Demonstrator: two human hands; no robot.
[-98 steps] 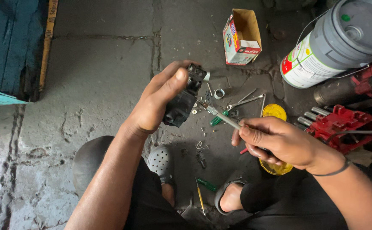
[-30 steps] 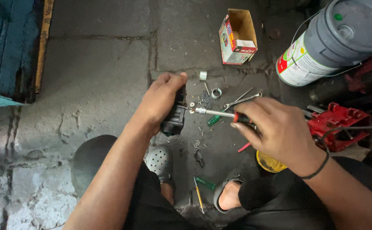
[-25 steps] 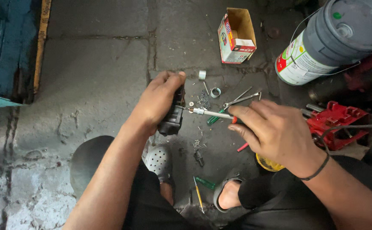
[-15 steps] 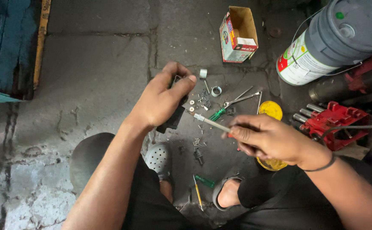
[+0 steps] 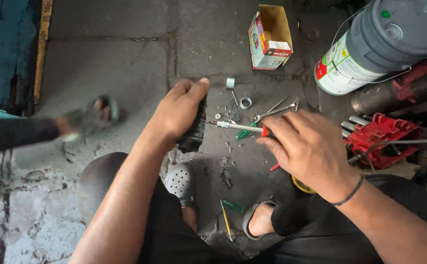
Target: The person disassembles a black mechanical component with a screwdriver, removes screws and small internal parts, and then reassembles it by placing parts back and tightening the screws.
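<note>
Now the screwdriver [image 5: 240,128] tip is back at the black part [image 5: 194,134]. Left hand [image 5: 176,115] fingers wrap the part, near the box [image 5: 269,36]. Right hand [image 5: 309,149] fingers squeeze the handle. Part looks hard, small; hold its sides.

Open cardboard box [image 5: 270,36], floor at top centre: tan inside, red, white and green printed outside, flap raised. Grey lidded pail [image 5: 380,44], top right, lying tilted; its white label [image 5: 338,66] with red and green patches faces the box, well apart from it
</note>
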